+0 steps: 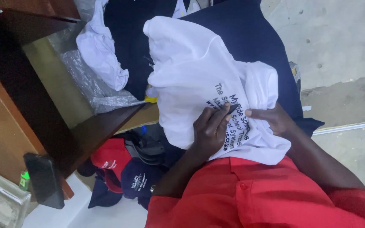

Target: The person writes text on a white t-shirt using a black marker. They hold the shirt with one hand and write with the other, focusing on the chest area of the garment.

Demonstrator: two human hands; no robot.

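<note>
A white t-shirt [195, 71] with black printed lettering lies bunched over a dark navy garment [250, 38]. My left hand [210, 133] rests on the printed area, with its fingertips pinched on the fabric at the lettering. My right hand [275, 120] grips the shirt's edge just right of the print, the thumb pointing toward the left hand. Both forearms reach out from my red shirt [250, 194] at the bottom of the view.
A crumpled white cloth [100, 52] and clear plastic wrap [89, 86] lie on a dark wooden desk [43, 109]. A black phone [44, 179] stands at the desk's edge. Red [113, 158] and navy [140, 181] caps sit below it. Concrete floor [343, 46] lies to the right.
</note>
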